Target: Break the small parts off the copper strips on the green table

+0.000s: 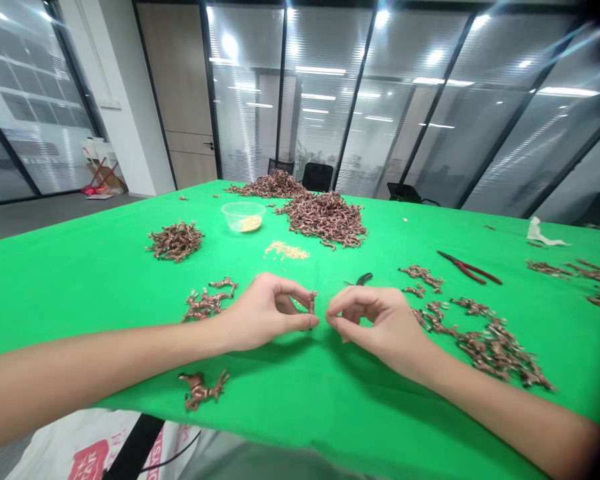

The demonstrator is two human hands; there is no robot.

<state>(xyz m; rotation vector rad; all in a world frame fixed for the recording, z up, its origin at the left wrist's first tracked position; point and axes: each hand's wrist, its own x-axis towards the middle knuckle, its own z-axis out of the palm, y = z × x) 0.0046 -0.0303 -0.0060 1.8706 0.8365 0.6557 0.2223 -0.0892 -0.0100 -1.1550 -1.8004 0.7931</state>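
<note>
My left hand point(267, 312) pinches a small copper-coloured animal figurine point(313, 302) between thumb and fingertips, holding it upright above the green cloth. Just right of it, my right hand point(380, 319) is closed in a pinch; whatever its fingertips hold is too small or hidden to make out. Below my left wrist lies a horse-like figurine point(200, 390) on its side. More figurines point(205, 305) rest beyond my left forearm, and a loose group of them point(500, 350) lies right of my right hand. A black-handled tool point(364, 279) is partly hidden behind my right hand.
Large heaps of figurines point(325, 219) stand at the back, with a smaller pile point(176, 241) on the left. A clear plastic bowl point(230, 217) contains pale beads, and loose beads point(286, 251) lie before it. Red-handled pliers point(473, 269) and crumpled tissue point(540, 232) are on the right.
</note>
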